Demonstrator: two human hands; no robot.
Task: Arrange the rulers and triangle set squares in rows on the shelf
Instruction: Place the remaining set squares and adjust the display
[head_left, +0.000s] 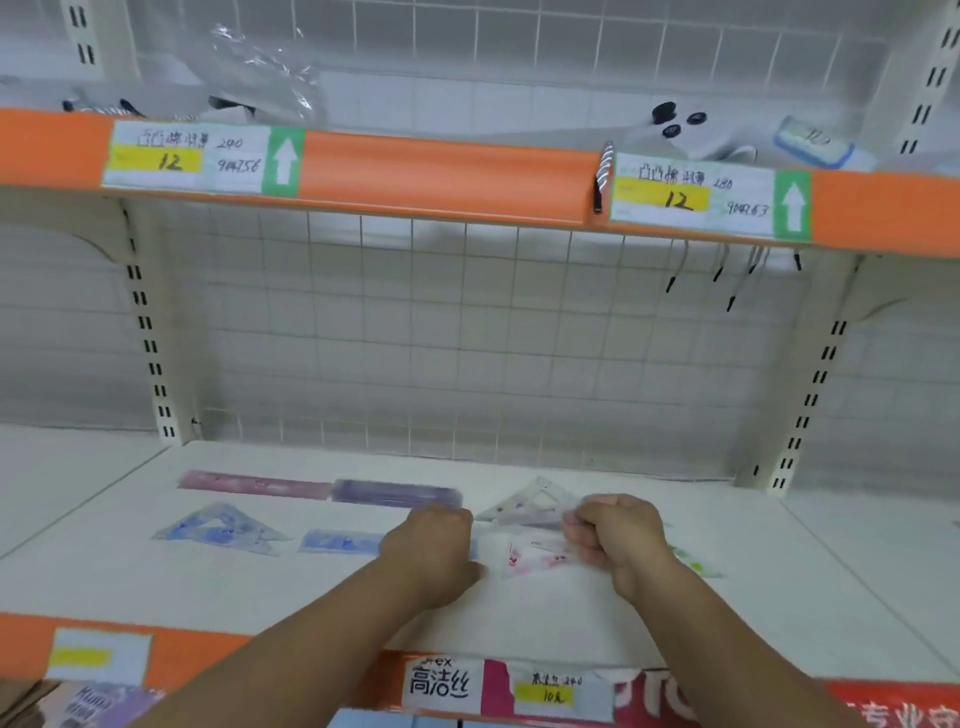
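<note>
Rows are taking shape on the shelf (675, 623). At the back a pink ruler (249, 486) and a purple ruler (395, 493) lie end to end, and nearer the edge a blue set square (223, 531) sits just left of a blue ruler (337, 543).

The left grip (436, 551) is curled, knuckles up, over the right end of the blue ruler; I cannot tell whether it holds anything. The right grip (618, 540) is clenched, its fingertips against the near right corner of a pale set square (524, 504), which it appears to pinch.

Between the two lies a pink-printed piece (535, 561) (too blurred to call ruler or triangle). It sits just right of the left thumb and just left of the right fingers, and its long axis seems to run left to right, in line with the front row. Both grips are about equally near, so either could slide it. A green piece (698, 567) peeks out beyond the right wrist.

No container stands among the rulers. A crumpled clear bag (265, 67) rests on the tier above, its contents unreadable.
</note>
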